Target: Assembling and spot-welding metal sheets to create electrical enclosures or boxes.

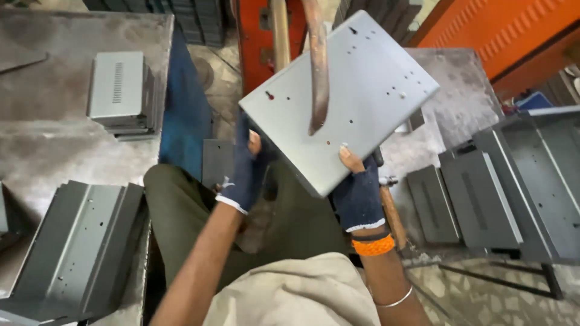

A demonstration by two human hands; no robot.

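Note:
I hold a grey sheet-metal panel [356,90] with several small holes, tilted up in front of me over my lap. My left hand [244,172], in a dark fingerless glove, grips its lower left edge from beneath. Gloved the same way and wearing an orange band at the wrist, my right hand [357,193] grips the lower right corner, thumb on the top face. A rusty curved metal rod [318,66] hangs down in front of the panel, its tip close to the surface.
A stack of grey vented covers [119,90] and another folded grey panel [75,253] lie on the worn metal table [42,151] at left. More grey panels [513,187] lean at right. A wooden-handled tool [393,214] sits by my right wrist. Orange machinery [501,30] stands behind.

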